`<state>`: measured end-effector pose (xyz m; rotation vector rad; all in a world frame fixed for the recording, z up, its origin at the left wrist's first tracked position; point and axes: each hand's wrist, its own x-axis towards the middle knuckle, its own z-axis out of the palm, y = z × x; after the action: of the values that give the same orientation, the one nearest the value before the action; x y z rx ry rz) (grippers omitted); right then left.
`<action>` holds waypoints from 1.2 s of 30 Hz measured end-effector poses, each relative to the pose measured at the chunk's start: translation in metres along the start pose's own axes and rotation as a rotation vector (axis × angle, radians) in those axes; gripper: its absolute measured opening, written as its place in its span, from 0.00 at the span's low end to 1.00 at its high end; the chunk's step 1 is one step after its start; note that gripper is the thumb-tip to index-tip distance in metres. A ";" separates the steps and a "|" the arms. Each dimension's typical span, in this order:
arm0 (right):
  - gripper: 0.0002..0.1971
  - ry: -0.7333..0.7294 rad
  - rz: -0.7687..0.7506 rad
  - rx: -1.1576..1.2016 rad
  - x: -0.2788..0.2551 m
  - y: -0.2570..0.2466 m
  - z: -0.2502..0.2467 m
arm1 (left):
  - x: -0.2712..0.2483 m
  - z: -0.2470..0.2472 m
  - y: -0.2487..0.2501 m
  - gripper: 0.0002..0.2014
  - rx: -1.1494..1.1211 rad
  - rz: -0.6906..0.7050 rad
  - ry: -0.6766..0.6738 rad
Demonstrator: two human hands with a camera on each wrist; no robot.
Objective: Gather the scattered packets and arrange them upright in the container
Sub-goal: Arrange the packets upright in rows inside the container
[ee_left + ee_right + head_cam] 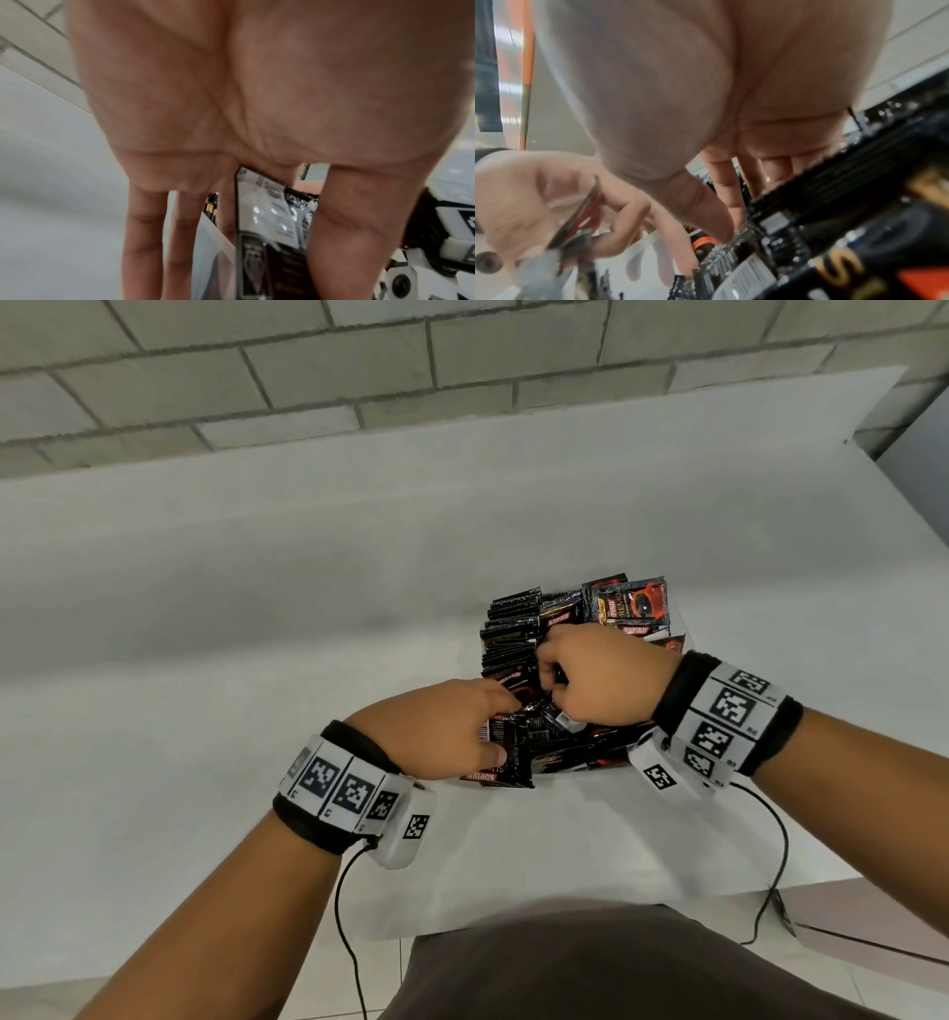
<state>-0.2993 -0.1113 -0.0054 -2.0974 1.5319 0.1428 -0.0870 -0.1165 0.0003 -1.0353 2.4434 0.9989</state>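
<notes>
Black coffee packets stand upright in a row inside a pale container on the white table; red-printed packets stand at its far right. More packets lie loose at the near end. My left hand pinches a few black packets between thumb and fingers, beside the container's translucent wall. My right hand is curled down among the packets, its thumb and fingers pinching the top edge of a black packet. The two hands almost touch.
The white table stretches bare to the left and behind the container, up to a grey block wall. Its right edge is close to the container. Black cables hang from both wrist bands over the near edge.
</notes>
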 end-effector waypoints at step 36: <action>0.08 0.539 -0.035 0.654 -0.027 -0.011 -0.045 | -0.029 -0.019 -0.004 0.17 -1.174 0.080 0.570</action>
<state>-0.3083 -0.1074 0.0467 -1.6822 1.5353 -0.8835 -0.0639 -0.1171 0.0265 -1.7139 2.1507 2.5959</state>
